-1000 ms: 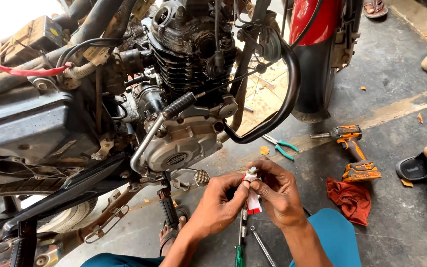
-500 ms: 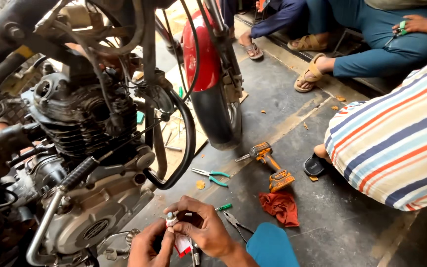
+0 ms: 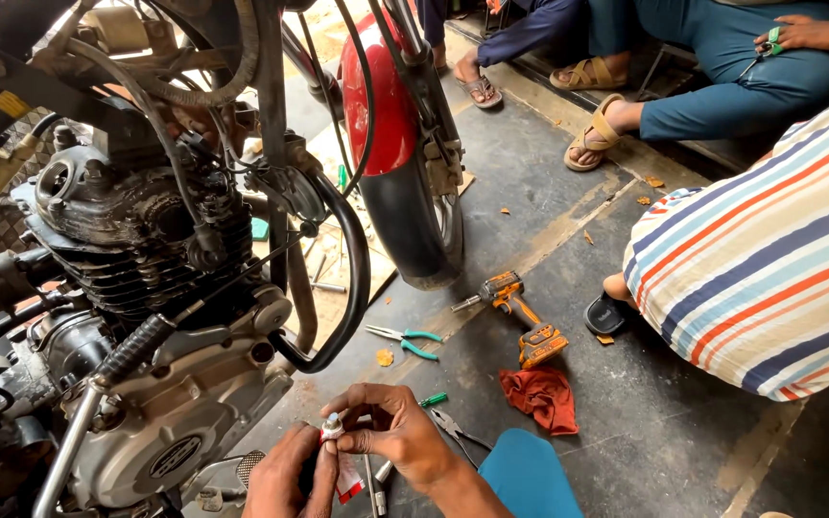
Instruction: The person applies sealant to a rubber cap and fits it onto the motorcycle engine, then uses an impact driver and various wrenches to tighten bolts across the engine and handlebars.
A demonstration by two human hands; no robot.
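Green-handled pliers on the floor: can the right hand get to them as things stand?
Probably yes. The pliers lie in the open ahead of the right hand, nothing between them, but its fingers are pinching a small white tube with the left hand.

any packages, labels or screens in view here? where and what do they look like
small tube: red and white, soft-sided, held between the left hand and right hand at bottom centre.
yellow label: small rectangular tag on the motorcycle frame, upper left.
No screens in view.

Engine (image 3: 146, 317) left, pliers (image 3: 403, 341) and drill (image 3: 522, 317) on floor (image 3: 549, 221) right of it, rag (image 3: 544, 398) beside drill
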